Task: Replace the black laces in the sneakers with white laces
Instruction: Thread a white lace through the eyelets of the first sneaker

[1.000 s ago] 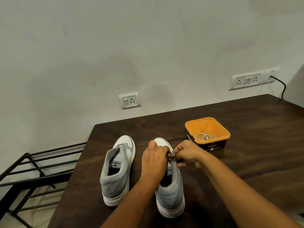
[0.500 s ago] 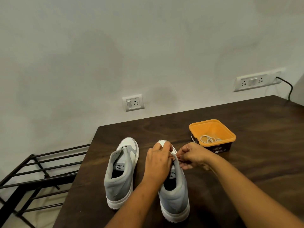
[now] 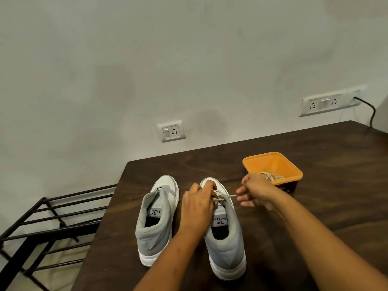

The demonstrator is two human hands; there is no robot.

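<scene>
Two grey-and-white sneakers stand side by side on the dark wooden table [image 3: 315, 206], toes pointing away from me. The left sneaker [image 3: 156, 219] has no lace that I can see. My left hand [image 3: 197, 206] rests over the front of the right sneaker [image 3: 225, 238] and pinches a white lace [image 3: 222, 197] at the eyelets. One end of that lace sticks out to the right. My right hand [image 3: 255, 191] hovers just beyond that end with its fingers spread and loosely bent; the lace tip lies right by its fingertips. No black lace is visible.
An orange tub [image 3: 273, 166] with another coiled white lace [image 3: 270, 177] inside stands just behind my right hand. A black metal rack [image 3: 52, 223] stands on the floor beyond the table's left edge. The wall behind carries two socket plates.
My right hand has moved away from the sneaker to the right and its fingers have spread. A length of white lace now shows across the shoe. My left hand has stayed on the eyelets.
</scene>
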